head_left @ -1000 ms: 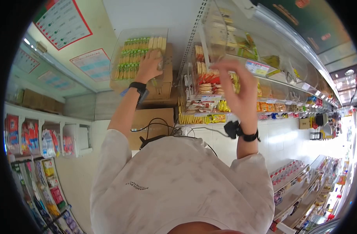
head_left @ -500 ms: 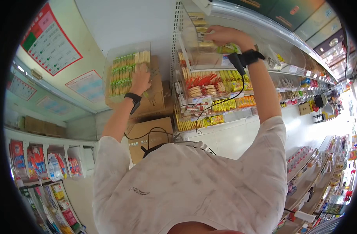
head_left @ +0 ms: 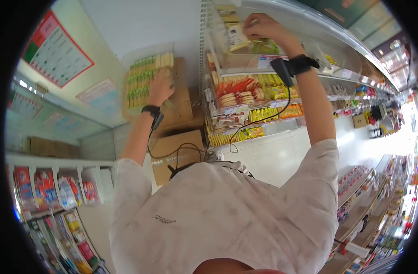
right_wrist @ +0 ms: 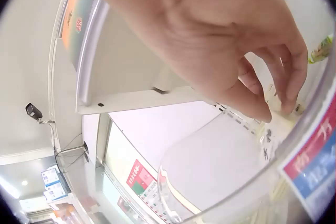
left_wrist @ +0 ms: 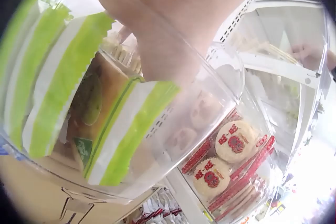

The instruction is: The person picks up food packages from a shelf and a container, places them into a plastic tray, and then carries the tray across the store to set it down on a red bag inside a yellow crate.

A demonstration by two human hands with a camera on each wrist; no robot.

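My left hand (head_left: 161, 84) rests on rows of green-and-white snack packets (head_left: 139, 81) in a clear plastic bin (head_left: 125, 102) at the left. In the left wrist view the clear wall crosses in front of that hand (left_wrist: 163, 24), with a green-striped packet (left_wrist: 131, 134) just below; its fingertips are hidden. At the upper right, my right hand (head_left: 266, 28) pinches a pale yellow packet (head_left: 237, 38), tilted inside a clear shelf bin. The right wrist view has thumb and finger at the edge of this packet (right_wrist: 266, 142), which bears dark print.
Brown cartons (head_left: 179, 112) stand under the left bin. Below the right hand, shelves hold red-and-white rice crackers (head_left: 236, 91) and yellow packets (head_left: 264, 115). A black cable (head_left: 254, 121) hangs from the right wrist. Another carton (head_left: 177, 150) stands near the body.
My right hand has gone from in front of the shelf up into the upper bin, and the pale packet now shows tilted at its fingers. The left hand stays on the green packets.
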